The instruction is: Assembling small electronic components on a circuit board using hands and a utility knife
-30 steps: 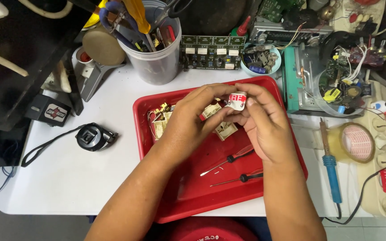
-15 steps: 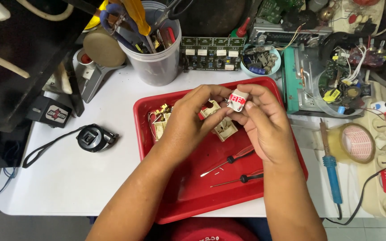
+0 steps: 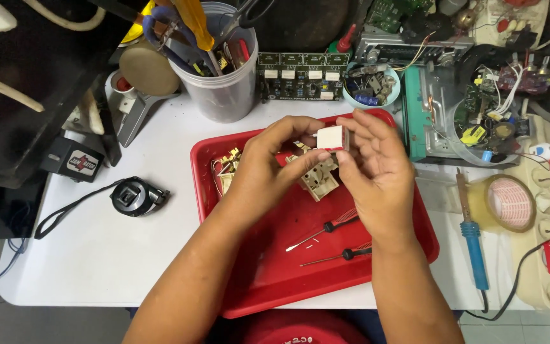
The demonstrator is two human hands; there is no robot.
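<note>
Two hands meet above a red tray (image 3: 256, 286) on a white surface (image 3: 128, 255). The left hand (image 3: 268, 169) and right hand (image 3: 377, 172) both pinch a small white block with a red edge (image 3: 332, 137), held just over a beige plastic housing (image 3: 318, 179) in the tray. Brass-coloured loose parts (image 3: 227, 167) lie by the left hand (small, hard to tell apart). Two thin screwdrivers (image 3: 326, 228) rest untouched in the tray. Judging by the separated pieces, the work looks partway through: the block is off the housing, not seated
</note>
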